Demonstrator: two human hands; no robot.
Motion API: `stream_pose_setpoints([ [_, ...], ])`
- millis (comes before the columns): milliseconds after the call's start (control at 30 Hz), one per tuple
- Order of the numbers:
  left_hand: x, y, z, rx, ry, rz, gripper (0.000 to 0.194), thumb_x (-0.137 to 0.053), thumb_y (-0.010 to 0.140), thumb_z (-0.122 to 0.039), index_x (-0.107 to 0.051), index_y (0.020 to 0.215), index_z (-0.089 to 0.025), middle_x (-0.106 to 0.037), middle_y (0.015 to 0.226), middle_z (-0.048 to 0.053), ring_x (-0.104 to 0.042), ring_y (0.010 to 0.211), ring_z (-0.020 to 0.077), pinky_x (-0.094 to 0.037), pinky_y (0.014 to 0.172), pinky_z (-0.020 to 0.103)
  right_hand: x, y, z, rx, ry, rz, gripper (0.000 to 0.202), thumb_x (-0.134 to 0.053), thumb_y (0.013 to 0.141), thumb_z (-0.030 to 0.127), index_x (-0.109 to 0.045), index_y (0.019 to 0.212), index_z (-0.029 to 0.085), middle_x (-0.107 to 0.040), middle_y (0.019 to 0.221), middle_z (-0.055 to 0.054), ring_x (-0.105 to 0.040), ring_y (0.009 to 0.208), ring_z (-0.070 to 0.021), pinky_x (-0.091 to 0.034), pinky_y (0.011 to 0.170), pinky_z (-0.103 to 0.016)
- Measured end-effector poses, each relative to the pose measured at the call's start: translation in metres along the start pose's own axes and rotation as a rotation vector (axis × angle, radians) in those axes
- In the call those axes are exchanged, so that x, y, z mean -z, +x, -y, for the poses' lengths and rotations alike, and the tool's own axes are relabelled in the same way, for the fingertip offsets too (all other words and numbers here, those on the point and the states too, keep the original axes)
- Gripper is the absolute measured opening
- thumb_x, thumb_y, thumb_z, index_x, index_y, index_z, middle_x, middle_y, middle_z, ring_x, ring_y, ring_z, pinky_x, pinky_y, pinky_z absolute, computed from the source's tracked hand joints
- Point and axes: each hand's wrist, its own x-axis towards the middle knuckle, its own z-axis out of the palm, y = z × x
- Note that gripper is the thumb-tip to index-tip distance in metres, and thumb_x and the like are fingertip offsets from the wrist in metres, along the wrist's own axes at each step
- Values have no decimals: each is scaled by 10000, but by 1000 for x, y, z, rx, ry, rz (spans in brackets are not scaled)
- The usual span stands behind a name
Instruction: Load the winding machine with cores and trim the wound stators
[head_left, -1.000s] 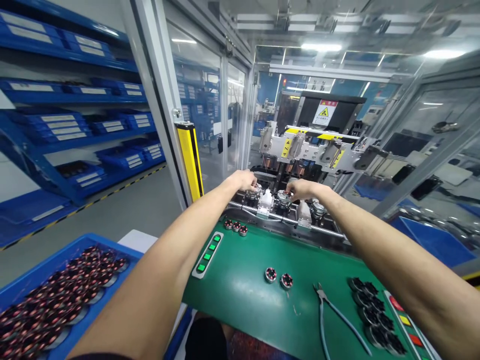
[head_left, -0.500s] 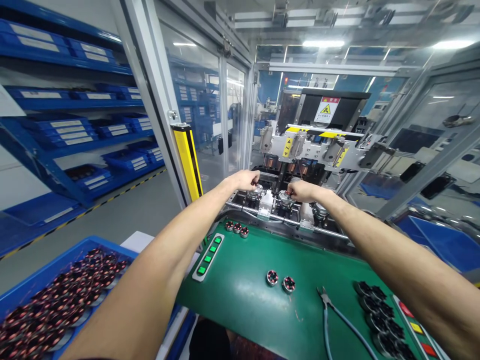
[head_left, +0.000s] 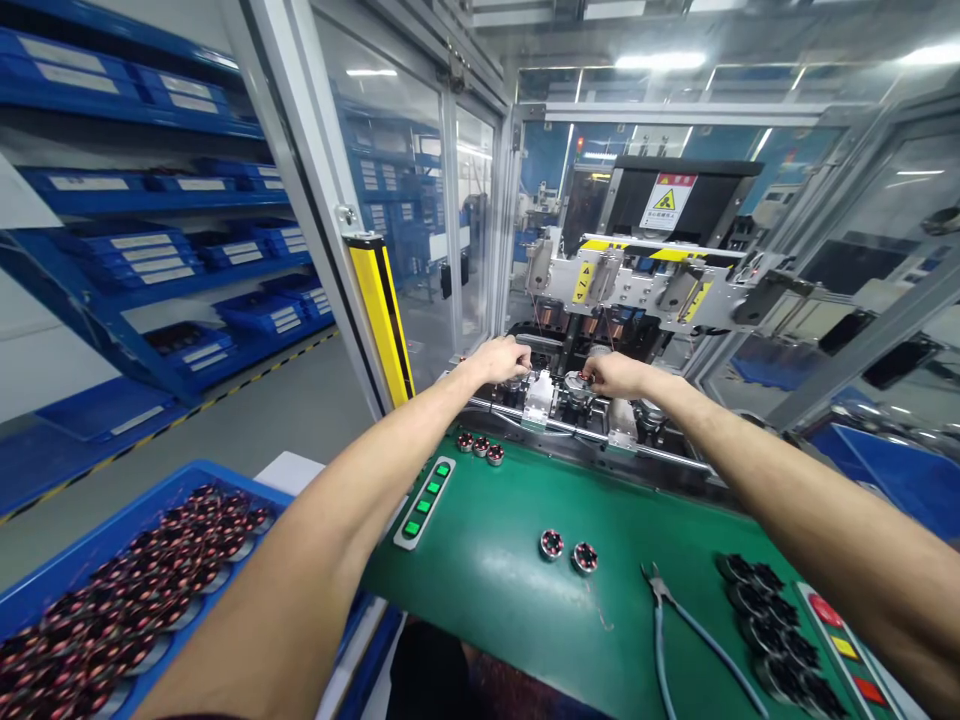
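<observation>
Both my arms reach forward over the green work surface into a winding machine [head_left: 637,275]. At its left fixture, my left hand [head_left: 504,361] is closed with the fingertips pointing down. Whatever is between those fingers is hidden. My right hand [head_left: 621,376] pinches a copper-wound motor stator [head_left: 584,377] at the top of the middle fixture [head_left: 576,392]. A metal clamp block [head_left: 538,398] stands between the two hands. Three wound stators [head_left: 481,447] sit in a row at the surface's back left, and two more stators [head_left: 568,551] lie nearer me.
Blue-handled cutting pliers [head_left: 658,590] lie open at the front right, beside several black unwound stators [head_left: 772,630] and a button panel [head_left: 844,645]. Green buttons [head_left: 424,503] line the left edge. A blue bin [head_left: 199,475] of wound stators is at left. A yellow post [head_left: 381,320] flanks the opening.
The view has shifted slightly, so the scene sits a little to the right. My hands stay at the same fixtures, and the copper seen at my left fingertips is now hidden.
</observation>
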Motion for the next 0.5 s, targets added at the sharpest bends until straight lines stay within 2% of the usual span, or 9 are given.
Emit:
stream_pose_setpoints([
  [100, 4, 1, 4, -14, -23, 19, 385, -788, 1132, -423, -746, 1437, -192, -743, 1479, 134, -753, 1291, 314, -668, 1101, 556, 5, 2, -2, 8, -2, 39, 184, -869, 1166, 229, -779, 1309, 158, -756, 1217, -87, -759, 1122, -301, -666, 1069, -505],
  [267, 12, 4, 17, -28, -99, 48, 414, -788, 1134, -419, -728, 1474, -191, -749, 1464, 132, -767, 1257, 306, -680, 1080, 546, 5, 4, -6, 7, 25, 44, 197, -847, 1185, 273, -771, 1328, 161, -747, 1266, -103, -752, 1118, -297, -663, 1056, -492],
  [500, 10, 7, 20, -30, -160, 37, 359, -794, 1130, -413, -754, 1403, -183, -765, 1421, 124, -771, 1232, 295, -685, 1061, 528, -4, 5, -5, -5, 67, -37, 252, -781, 1228, 415, -768, 1238, 163, -742, 1176, -96, -741, 1061, -290, -643, 1038, -482],
])
